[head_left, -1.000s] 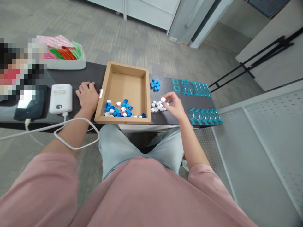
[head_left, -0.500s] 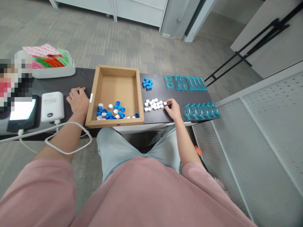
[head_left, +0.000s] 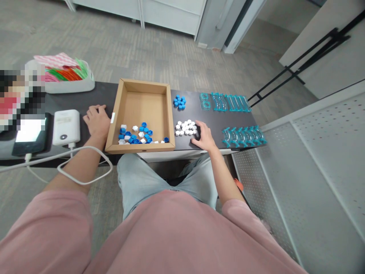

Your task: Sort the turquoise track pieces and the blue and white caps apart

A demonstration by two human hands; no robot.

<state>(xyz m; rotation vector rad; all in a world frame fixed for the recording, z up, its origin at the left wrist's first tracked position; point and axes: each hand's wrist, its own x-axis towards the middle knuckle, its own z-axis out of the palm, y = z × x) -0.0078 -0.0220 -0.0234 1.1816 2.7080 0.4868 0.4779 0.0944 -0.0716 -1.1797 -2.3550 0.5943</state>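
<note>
My left hand (head_left: 97,120) lies with its fingers stretched out on the dark tabletop, against the left wall of a cardboard box (head_left: 171,114). Blue and white hexagonal pieces (head_left: 135,137) are strewn along the box's near side. To the right of the box is a close group of white hexagonal pieces (head_left: 186,128). My right hand (head_left: 204,137) curves around the group's right edge, thumb and fingers apart, with nothing seen between them. Farther back sits a small cluster of blue hexagonal pieces (head_left: 179,102).
Teal clear plastic parts lie in a back row (head_left: 230,102) and a front row (head_left: 244,136) at the right. On the left are a white power bank (head_left: 66,127), a lit phone (head_left: 30,133), a looped white cable (head_left: 85,182) and a white basket (head_left: 70,87) of colourful strips.
My right hand has opened from its pinch at a white piece on the group's right end. The white pieces now sit closer together. My left hand remains beside the box.
</note>
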